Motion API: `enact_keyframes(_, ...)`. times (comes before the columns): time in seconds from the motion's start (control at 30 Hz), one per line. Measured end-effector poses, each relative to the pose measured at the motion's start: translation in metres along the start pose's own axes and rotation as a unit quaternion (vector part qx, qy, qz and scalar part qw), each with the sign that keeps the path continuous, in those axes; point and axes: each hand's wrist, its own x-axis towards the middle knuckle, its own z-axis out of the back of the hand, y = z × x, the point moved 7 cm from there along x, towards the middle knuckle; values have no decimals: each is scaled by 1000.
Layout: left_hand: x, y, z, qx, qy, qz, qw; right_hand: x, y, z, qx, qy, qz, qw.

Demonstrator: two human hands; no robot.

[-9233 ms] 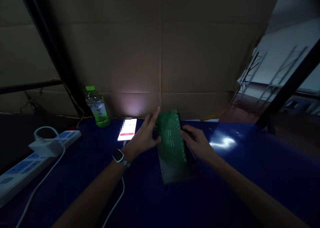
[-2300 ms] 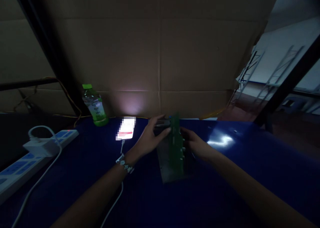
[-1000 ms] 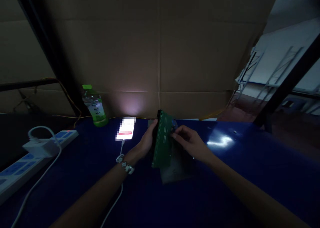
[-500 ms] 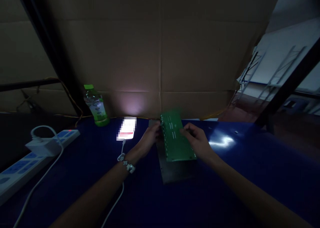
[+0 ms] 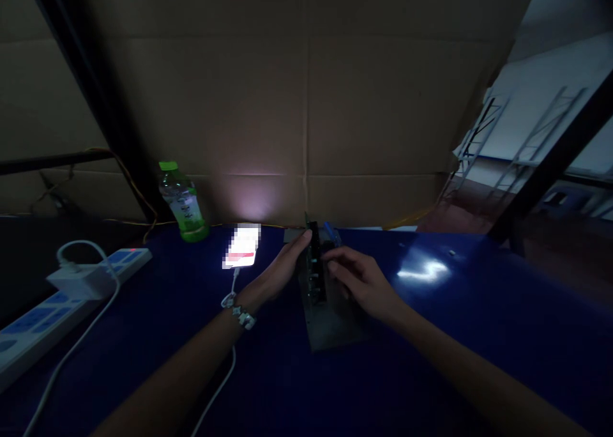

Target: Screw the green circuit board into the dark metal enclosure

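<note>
A circuit board stands on its edge between my hands, its dark components showing and its green face mostly turned out of sight. My left hand holds it from the left, thumb at its upper edge and the other fingers hidden behind. From the right, my right hand grips it with bent fingers, the fingertips at the component side. Beneath the board lies a flat dark plate. A blue part shows just behind the board; its kind is unclear.
A lit phone with a white cable lies left of my hands. Further left are a green-capped bottle and a power strip with a charger. A cardboard wall rises behind the blue table.
The circuit board has been turned from showing its flat green face to standing on edge, components in view. My right hand has moved slightly left and down with it.
</note>
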Motion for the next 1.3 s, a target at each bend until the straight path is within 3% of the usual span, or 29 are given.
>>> enact_keyframes(0.1,0,-3,-4,2,-6,-15,1000,4,-6,4,-37,-25,5,999)
enact_keyframes(0.3,-8,-20,-18,48,2,-72,996,4,6,0,-82,2,47,996)
enact_keyframes(0.5,-15,-21,-23,78,133,-18,988,2,18,9,-148,-34,85,985)
enact_keyframes(0.6,-13,-10,-18,83,162,-3,983,1,18,10,-170,-24,105,980)
enact_keyframes(0.73,-10,1,-19,59,193,-40,979,0,18,7,-209,-7,134,969)
enact_keyframes(0.97,-8,0,-15,144,108,-144,973,-2,22,-2,-217,25,184,958)
enact_keyframes(1.13,-6,-1,-12,170,88,-179,965,-4,32,-4,-179,30,190,965)
enact_keyframes(1.3,-7,-16,-2,259,35,-207,943,2,26,14,-117,-26,69,990)
